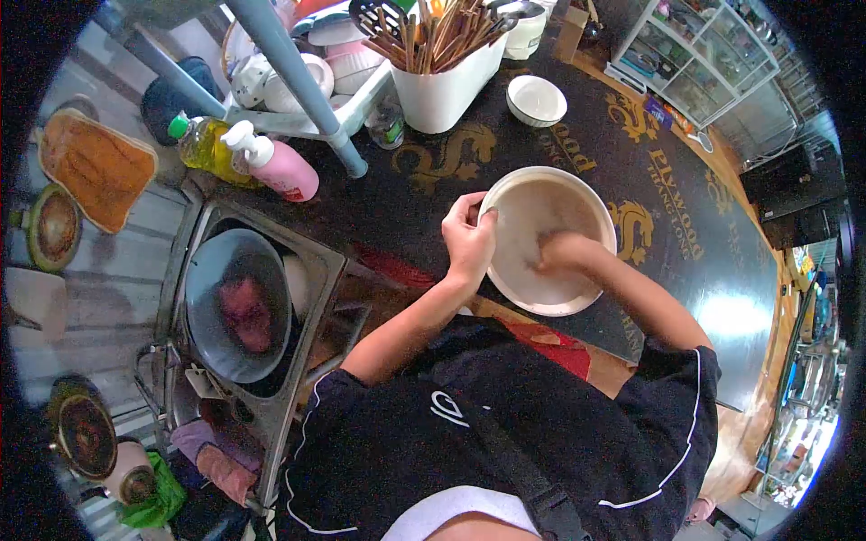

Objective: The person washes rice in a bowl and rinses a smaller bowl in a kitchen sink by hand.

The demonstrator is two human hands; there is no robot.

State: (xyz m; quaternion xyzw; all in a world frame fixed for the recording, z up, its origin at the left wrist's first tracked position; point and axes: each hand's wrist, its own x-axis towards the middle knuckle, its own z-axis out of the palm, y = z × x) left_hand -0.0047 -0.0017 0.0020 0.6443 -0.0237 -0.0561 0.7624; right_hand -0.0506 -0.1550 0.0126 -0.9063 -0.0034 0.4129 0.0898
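Note:
A round, pale pot [593,196] stands on the black plywood table [667,293], near the edge closest to my body. Cloudy, whitish liquid [516,236] fills its lower part, and what lies beneath the surface is hidden. My left hand [471,242] is closed around the left side of the rim, thumb on the inside. Down inside the pot is my right hand [557,252], its fingers dipped in the liquid and smeared by motion, so their pose cannot be made out.
Behind the pot sit a small white bowl [537,100] and a white holder [446,90] packed with chopsticks. A pink pump bottle [281,169] and a yellow-green bottle [216,149] are by the grey rack post [311,90]. At left, a wok [212,311] rests on the stove.

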